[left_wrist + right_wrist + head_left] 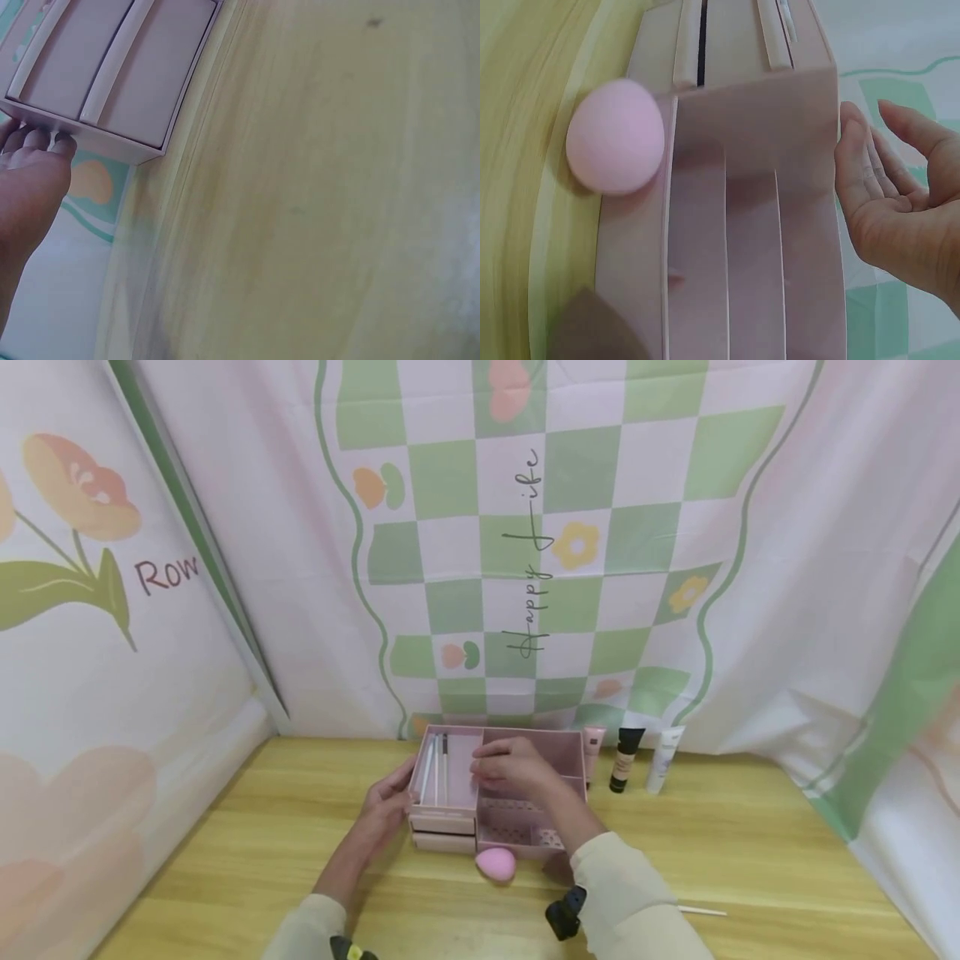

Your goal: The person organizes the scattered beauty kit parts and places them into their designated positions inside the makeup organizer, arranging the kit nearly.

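Steadying pink organizer mid-table: left hand flat against its left side, right hand hovering over the top, fingers relaxed, holding nothing. Best keep the left braced; pink sponge sits just in front.

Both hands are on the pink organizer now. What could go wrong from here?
1. The pink sponge lies on the table right against the organizer's front; sliding the organizer forward may roll it away.
2. The three tubes stand upright close to its right side; a sideways nudge could topple them.
3. The left hand only rests its fingertips on the left wall and the right hand lies open on top, so a lift might tip it and spill the brushes.
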### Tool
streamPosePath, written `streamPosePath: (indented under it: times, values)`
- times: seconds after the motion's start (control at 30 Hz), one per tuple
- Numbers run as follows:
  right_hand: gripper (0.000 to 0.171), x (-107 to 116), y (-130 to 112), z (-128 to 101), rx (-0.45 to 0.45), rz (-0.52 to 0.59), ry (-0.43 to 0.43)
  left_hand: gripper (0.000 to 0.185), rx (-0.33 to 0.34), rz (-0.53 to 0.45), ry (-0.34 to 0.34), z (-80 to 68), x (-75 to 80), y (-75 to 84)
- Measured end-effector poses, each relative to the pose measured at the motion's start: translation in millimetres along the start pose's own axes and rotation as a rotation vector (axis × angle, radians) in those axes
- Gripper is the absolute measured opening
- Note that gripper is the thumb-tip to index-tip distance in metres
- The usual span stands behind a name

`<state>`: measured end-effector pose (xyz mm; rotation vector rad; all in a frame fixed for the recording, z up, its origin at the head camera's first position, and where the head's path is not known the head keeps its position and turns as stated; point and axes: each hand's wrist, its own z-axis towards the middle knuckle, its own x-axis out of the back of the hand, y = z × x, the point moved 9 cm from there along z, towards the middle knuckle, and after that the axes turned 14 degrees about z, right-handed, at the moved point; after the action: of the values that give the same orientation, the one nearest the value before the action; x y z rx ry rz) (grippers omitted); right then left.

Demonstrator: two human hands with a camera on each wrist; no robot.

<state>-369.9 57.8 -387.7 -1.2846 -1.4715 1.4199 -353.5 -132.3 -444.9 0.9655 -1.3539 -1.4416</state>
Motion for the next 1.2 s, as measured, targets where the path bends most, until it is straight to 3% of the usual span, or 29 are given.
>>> streamPosePath:
  times: [0.1, 0.3, 0.57, 0.77, 1.03, 1.2]
  values:
    - [0.039, 8, -1, -5, 0.009, 0.004, -0.026, 0.070, 0.003, 0.005, 0.003, -0.5, 0.2, -0.4]
    - [0.045, 27, -11, -21, 0.054, -0.088, -0.041, 0.072, -0.017, -0.005, -0.028, 0.3, -1.4, -0.1]
    - [0.044, 57, -24, -43, 0.098, -0.331, 0.036, 0.072, -0.041, -0.002, -0.053, 0.5, -2.2, 1.5]
    - [0.043, 68, -21, -53, 0.081, -0.357, 0.024, 0.073, -0.041, 0.003, -0.038, -0.9, -0.4, 0.5]
    - [0.040, 90, -22, -70, 0.184, -0.449, -0.004, 0.074, -0.053, -0.022, -0.068, -1.8, -2.2, 1.1]
    - [0.043, 106, -19, -82, 0.196, -0.417, -0.029, 0.072, -0.054, -0.017, -0.060, -2.4, -1.9, 3.7]
